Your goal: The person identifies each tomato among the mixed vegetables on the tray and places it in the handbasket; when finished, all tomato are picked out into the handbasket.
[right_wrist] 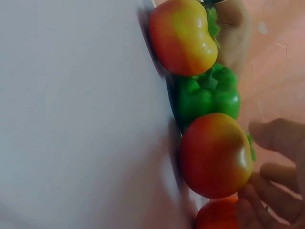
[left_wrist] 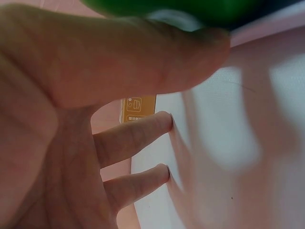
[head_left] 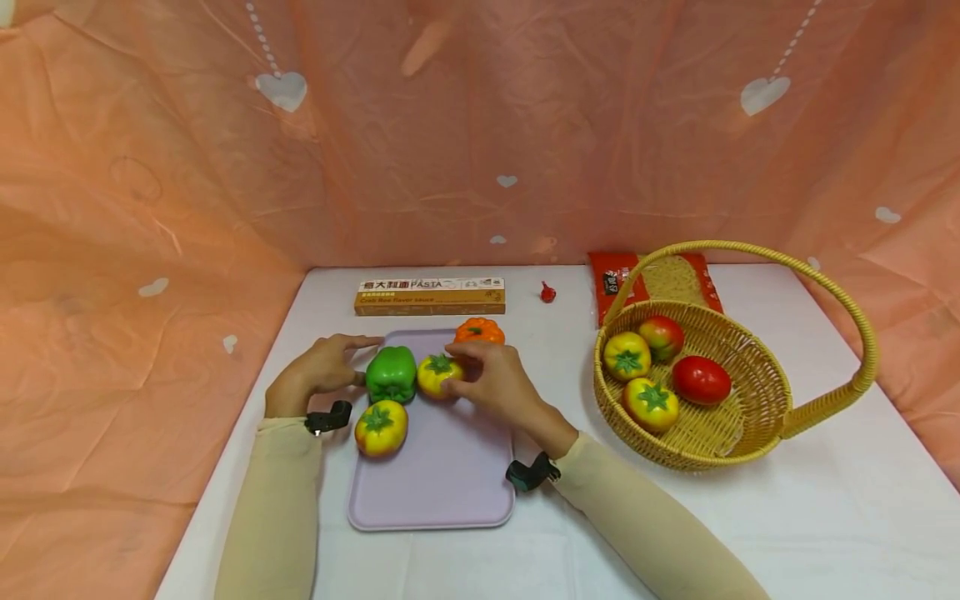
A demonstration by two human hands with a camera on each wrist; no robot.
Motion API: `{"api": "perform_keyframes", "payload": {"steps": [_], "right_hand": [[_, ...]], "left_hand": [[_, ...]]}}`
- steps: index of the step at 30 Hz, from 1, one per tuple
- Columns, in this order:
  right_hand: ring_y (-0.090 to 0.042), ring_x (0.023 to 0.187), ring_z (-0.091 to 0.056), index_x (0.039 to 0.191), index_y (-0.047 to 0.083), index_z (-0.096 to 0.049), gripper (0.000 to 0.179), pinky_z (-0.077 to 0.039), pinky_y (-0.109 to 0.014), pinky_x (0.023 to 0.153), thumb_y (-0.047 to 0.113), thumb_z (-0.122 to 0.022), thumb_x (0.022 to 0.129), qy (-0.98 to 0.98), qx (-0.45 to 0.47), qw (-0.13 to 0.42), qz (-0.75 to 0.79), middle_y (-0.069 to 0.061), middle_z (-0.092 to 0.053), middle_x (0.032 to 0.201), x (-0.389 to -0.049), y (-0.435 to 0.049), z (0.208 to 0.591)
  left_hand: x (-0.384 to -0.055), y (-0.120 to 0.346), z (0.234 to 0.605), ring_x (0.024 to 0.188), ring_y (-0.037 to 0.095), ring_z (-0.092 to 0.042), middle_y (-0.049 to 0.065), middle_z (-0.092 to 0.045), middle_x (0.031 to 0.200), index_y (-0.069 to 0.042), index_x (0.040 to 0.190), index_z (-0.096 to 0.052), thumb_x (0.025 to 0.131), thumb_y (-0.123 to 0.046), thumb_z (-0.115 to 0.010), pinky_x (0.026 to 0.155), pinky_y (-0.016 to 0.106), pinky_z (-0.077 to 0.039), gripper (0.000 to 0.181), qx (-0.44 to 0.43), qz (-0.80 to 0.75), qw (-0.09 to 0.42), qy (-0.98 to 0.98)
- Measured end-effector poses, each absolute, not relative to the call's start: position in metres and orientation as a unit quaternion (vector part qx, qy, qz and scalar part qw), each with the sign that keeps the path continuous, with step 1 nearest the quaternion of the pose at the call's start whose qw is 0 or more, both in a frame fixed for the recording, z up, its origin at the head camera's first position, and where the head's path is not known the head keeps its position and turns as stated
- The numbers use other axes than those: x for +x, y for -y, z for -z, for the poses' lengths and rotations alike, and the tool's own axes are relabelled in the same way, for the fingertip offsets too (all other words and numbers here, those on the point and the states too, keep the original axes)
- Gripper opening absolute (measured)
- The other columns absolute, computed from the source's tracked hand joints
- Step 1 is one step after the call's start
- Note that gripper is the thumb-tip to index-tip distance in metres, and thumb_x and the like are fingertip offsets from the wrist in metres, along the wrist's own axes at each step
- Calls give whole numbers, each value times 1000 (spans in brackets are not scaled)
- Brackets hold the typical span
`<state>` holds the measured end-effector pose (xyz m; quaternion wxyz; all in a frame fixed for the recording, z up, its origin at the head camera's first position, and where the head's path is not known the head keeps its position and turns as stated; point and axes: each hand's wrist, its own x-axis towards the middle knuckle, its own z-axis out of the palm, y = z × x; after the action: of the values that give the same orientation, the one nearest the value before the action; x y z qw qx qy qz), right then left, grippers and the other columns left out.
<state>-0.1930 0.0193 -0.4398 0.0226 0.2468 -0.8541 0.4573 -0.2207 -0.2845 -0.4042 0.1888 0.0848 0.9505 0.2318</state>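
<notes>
Lilac tray [head_left: 442, 483] beneath two yellow fruits [head_left: 382, 432] and one green pepper [head_left: 391, 375]

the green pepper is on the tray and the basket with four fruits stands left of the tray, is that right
Not quite: the basket stands right of the tray, as the head view shows. The green pepper is on the tray, and four fruits are in the basket.

Evenly lit head view, dimmer, softer wrist views, broad shadows on table [left_wrist: 228, 148]
</notes>
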Motion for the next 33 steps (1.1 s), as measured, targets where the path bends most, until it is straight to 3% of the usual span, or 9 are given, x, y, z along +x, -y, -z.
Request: {"api": "perform_keyframes", "payload": {"steps": [8, 21, 26, 33], "right_hand": [[-33, 124, -73, 130, 0, -78, 50, -56, -49, 111, 17, -93, 86, 870, 239, 30, -430, -16, -79, 128, -186, -16, 441], [-27, 123, -72, 138, 7, -74, 53, -57, -43, 110, 22, -90, 90, 863, 235, -26, -447, -11, -77, 136, -180, -17, 444], [-26, 119, -75, 143, 5, -71, 54, -63, -33, 102, 15, -88, 92, 823, 241, -66, -510, -12, -73, 142, -172, -31, 434], [-26, 125, -70, 147, 9, -69, 54, -60, -34, 108, 14, -85, 95, 793, 271, -101, -537, -10, -67, 148, -150, -73, 416]], "left_hand": [[-221, 284, 404, 150, 58, -44, 34, -51, 161, -17, 163, -55, 92, -19, -81, 123, 76, -34, 76, 87, -232, 190, -950], [-220, 283, 404, 150, 58, -43, 33, -50, 163, -16, 162, -55, 91, -18, -81, 122, 78, -34, 76, 90, -233, 190, -950], [-219, 285, 404, 149, 59, -44, 34, -51, 162, -15, 162, -55, 92, -19, -82, 122, 77, -35, 75, 95, -230, 183, -951], [-219, 285, 404, 150, 60, -42, 34, -50, 162, -16, 163, -54, 92, -19, -81, 122, 78, -34, 76, 86, -233, 189, -950]]}}
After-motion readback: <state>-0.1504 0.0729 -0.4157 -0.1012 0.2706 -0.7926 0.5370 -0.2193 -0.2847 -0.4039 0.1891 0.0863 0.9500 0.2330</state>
